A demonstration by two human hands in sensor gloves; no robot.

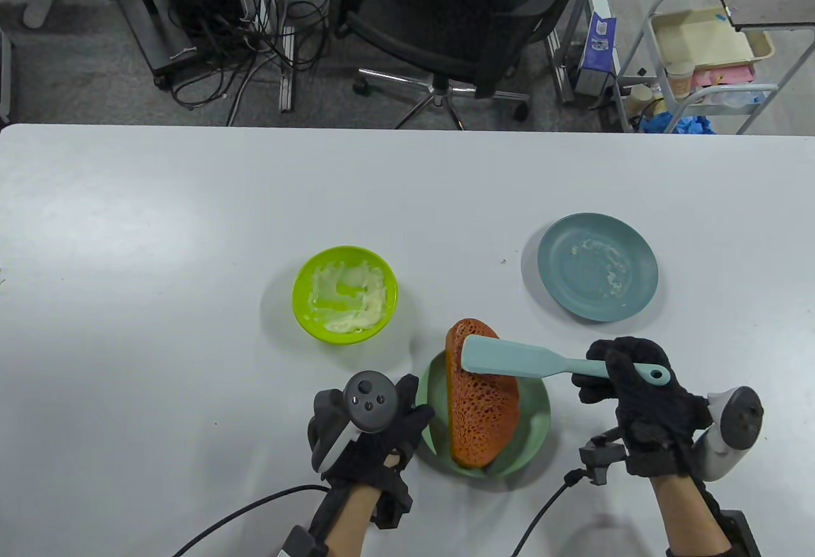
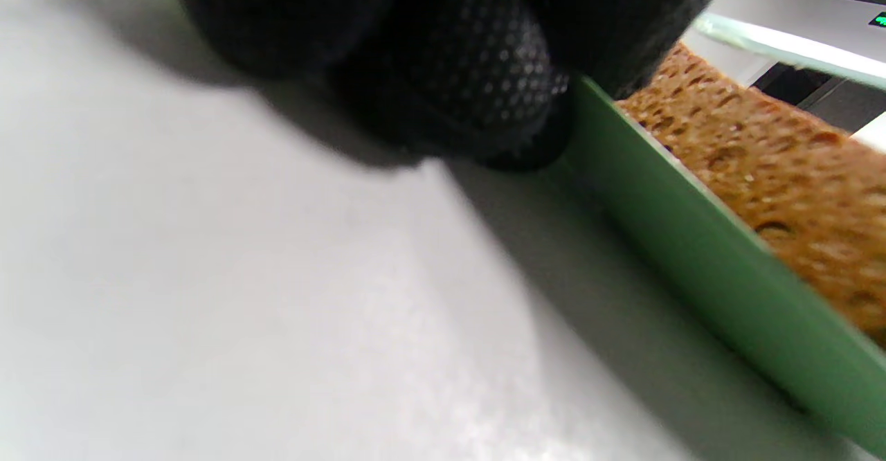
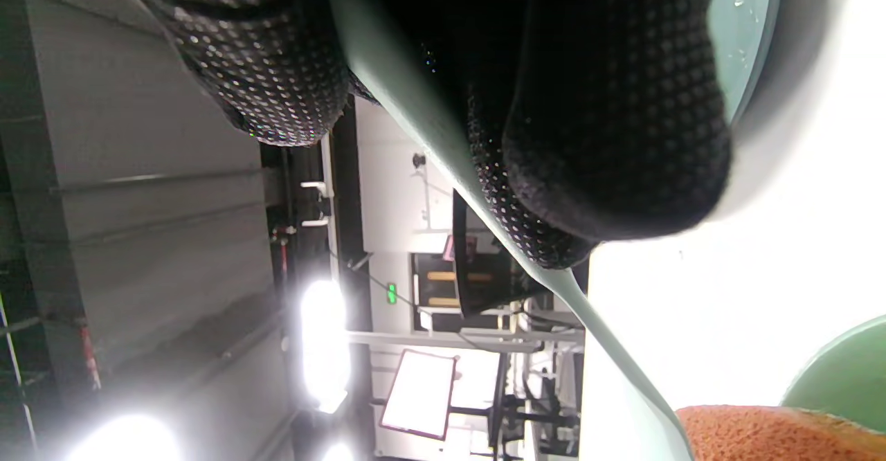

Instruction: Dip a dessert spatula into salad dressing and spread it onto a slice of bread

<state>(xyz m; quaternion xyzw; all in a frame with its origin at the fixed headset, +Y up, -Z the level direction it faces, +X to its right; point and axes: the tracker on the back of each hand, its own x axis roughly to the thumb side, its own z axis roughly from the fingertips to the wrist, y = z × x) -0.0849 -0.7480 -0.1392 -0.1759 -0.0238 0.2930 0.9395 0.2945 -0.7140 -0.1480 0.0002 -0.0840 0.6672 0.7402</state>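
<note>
A brown porous bread slice (image 1: 479,404) lies on a green plate (image 1: 531,430) near the front. My right hand (image 1: 627,385) grips the handle of a pale teal dessert spatula (image 1: 509,359); its blade lies flat on the far end of the bread. My left hand (image 1: 375,430) rests on the table with its fingers (image 2: 477,87) touching the plate's left rim (image 2: 699,253). A lime green bowl (image 1: 305,315) with creamy salad dressing (image 1: 350,302) stands left of the bread. In the right wrist view the spatula handle (image 3: 415,115) runs between my fingers down to the bread (image 3: 775,433).
A blue-grey plate (image 1: 560,264) with dressing smears sits at the back right. A black office chair (image 1: 465,16) and a cart (image 1: 707,54) stand beyond the table's far edge. Glove cables trail off the front edge.
</note>
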